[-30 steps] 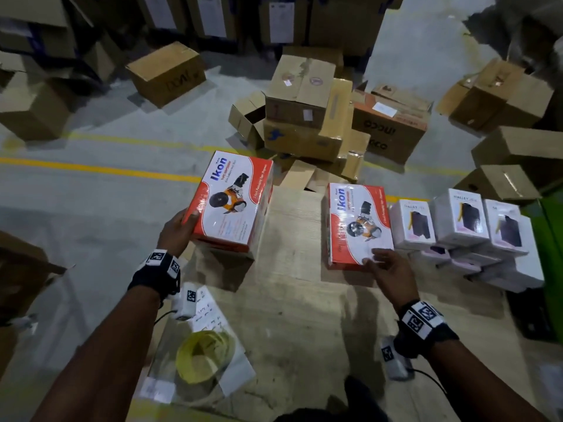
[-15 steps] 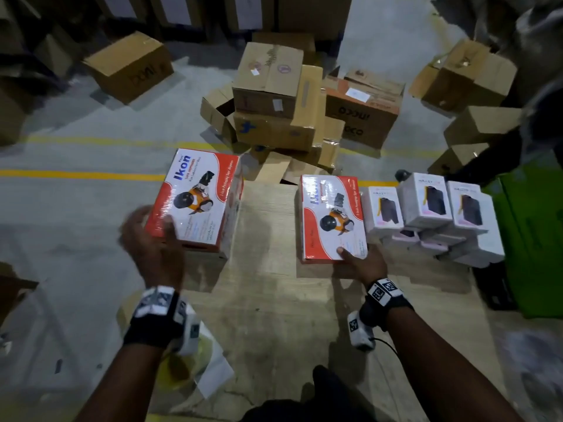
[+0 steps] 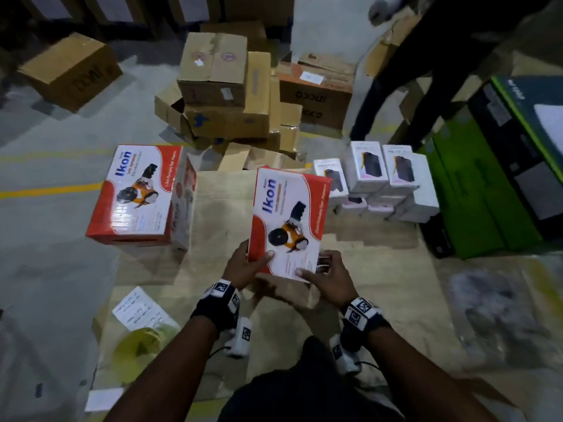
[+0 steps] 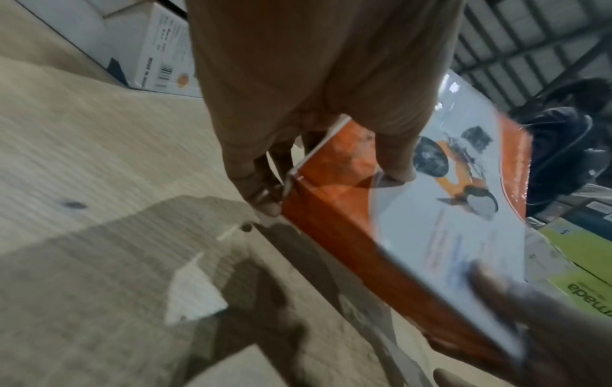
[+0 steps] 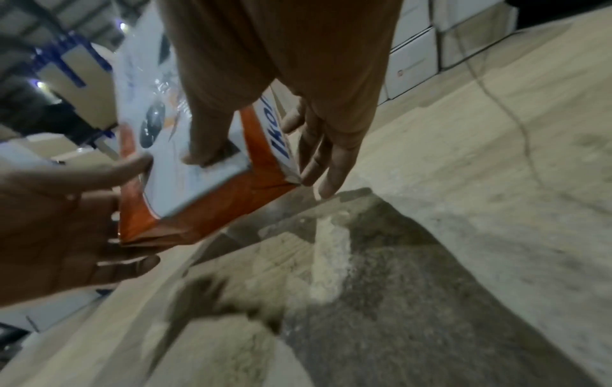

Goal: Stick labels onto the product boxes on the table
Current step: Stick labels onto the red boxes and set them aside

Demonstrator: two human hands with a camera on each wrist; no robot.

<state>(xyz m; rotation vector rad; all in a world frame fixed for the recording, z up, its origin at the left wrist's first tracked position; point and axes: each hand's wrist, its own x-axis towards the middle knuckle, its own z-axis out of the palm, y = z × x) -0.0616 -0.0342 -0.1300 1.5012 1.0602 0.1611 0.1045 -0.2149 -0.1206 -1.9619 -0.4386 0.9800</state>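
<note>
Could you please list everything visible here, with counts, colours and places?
Held Ikon box: one, red and white, in both hands above the table.
Second Ikon box: one, red and white, table's left edge.
Small white boxes: several, stacked, far right of table.
Cardboard cartons: many, brown, on floor beyond.
Green boxes: a few, right.
Label sheet: one, white, near left.
Yellow roll: one, near left.
Table: cardboard-covered.
Bystander's legs: dark, far right.
Left hand, right hand: grip the held box's near corners.
</note>
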